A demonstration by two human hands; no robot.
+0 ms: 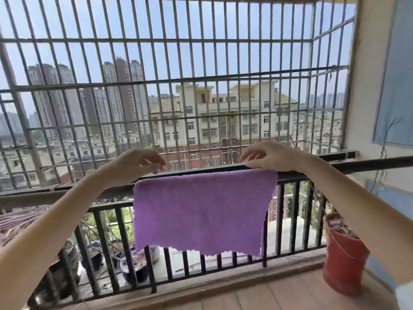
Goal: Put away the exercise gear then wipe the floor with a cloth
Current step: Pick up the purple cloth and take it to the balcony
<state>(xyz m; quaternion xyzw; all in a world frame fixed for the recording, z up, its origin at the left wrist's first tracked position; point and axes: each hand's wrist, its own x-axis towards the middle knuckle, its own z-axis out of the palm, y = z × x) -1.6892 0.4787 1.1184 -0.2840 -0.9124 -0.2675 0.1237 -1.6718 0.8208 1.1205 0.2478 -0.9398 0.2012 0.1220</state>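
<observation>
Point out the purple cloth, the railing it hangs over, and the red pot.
purple cloth (201, 209): head view, middle of the hanging face.
railing (368, 164): head view, bare top bar right of the cloth.
red pot (342, 262): head view, outer wall.

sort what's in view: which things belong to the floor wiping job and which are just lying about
Job: purple cloth draped over the railing; left hand and right hand at its top edge.

Lying about: red pot; dark pots behind the railing; window grille.
</observation>
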